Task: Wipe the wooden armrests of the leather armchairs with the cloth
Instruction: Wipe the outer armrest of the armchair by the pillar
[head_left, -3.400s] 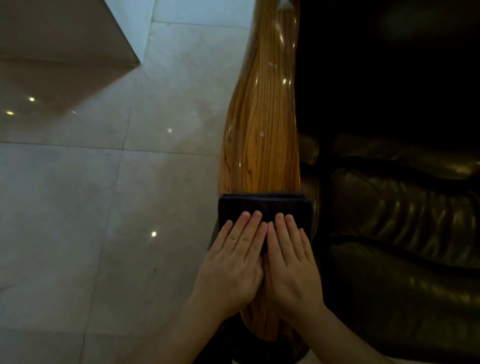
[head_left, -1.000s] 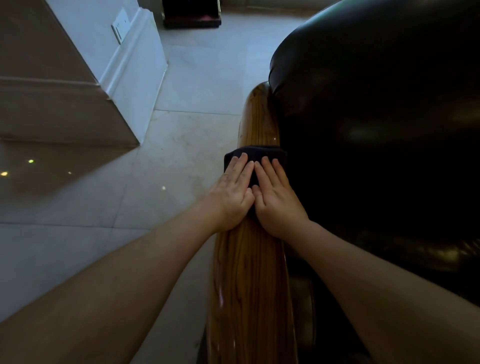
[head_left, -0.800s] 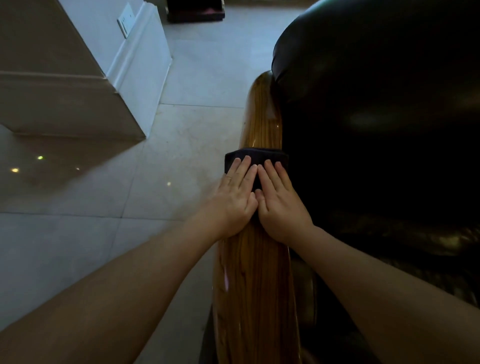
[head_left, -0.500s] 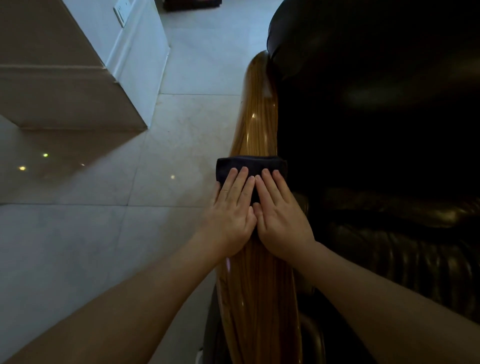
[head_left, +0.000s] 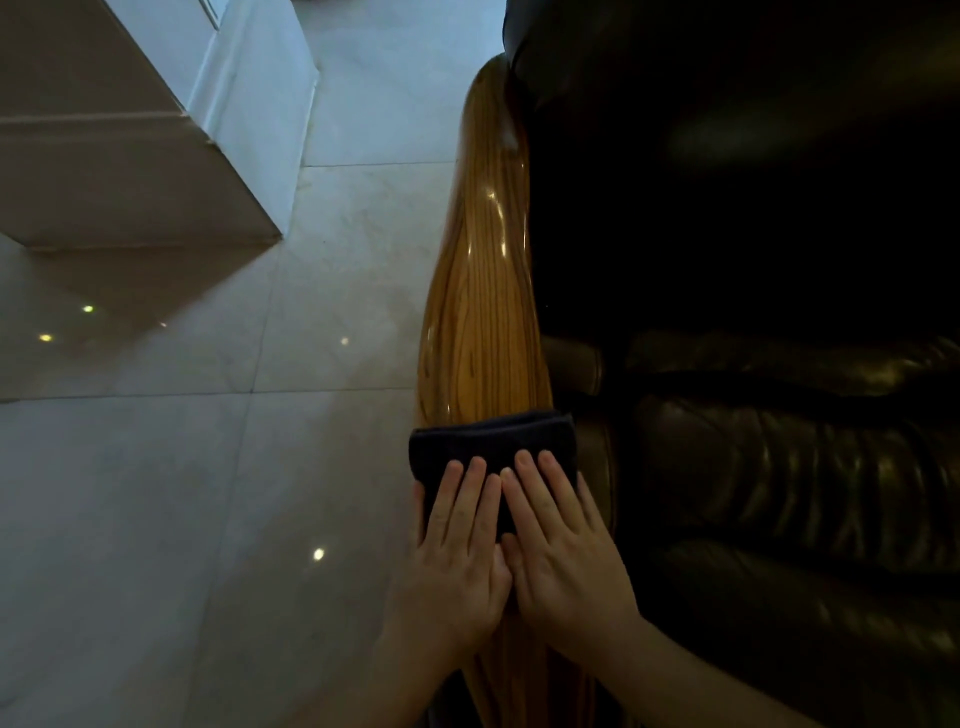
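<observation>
A glossy wooden armrest runs away from me along the left side of a dark leather armchair. A folded dark cloth lies across the armrest near its wide front part. My left hand and my right hand lie side by side on the cloth, fingers straight and flat, pressing it onto the wood. The near half of the cloth is hidden under my fingers.
Pale polished floor tiles spread to the left of the armrest. A white column base or wall corner stands at the upper left. The chair's dark backrest rises right of the armrest's far end.
Both hands have slid the cloth back toward me along the armrest, from beside the backrest to the wider front part. My view has tilted downward.
</observation>
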